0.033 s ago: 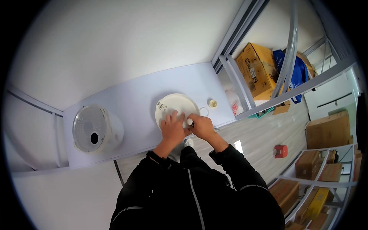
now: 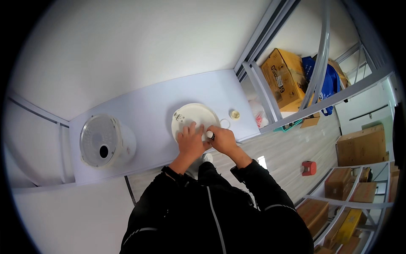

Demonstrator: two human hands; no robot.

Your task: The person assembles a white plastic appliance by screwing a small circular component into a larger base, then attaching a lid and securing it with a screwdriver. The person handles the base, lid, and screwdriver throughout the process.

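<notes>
The round cream disc (image 2: 198,113) lies on the pale grey surface (image 2: 152,112), in front of the person and near the edge closest to the body, with small dark marks toward its upper left rim. The left hand (image 2: 191,142) is laid over the lower part of the disc, palm down, its fingers spread apart and pointing away from the body; its grip is wide and holds nothing that shows. The right hand (image 2: 224,142) is beside it at the disc's lower right edge, its grip closed around a small black-and-white object (image 2: 210,134) whose rounded white end faces up; how far that object reaches below the fingers is hidden, and whether its lower end touches the disc cannot be told. Just right of the disc lies a thin white ring (image 2: 229,123), and near it stands a small round container (image 2: 234,114) with a pale yellowish middle. Well apart to the left, a white bucket (image 2: 127,144) stands on the same surface, its translucent lid (image 2: 95,133) bearing a round black opening. Beyond the right end, a yellow-orange box (image 2: 284,80) sits beside a blue bag (image 2: 330,84), and a red stool (image 2: 309,168) stands on the floor (image 2: 279,156).
</notes>
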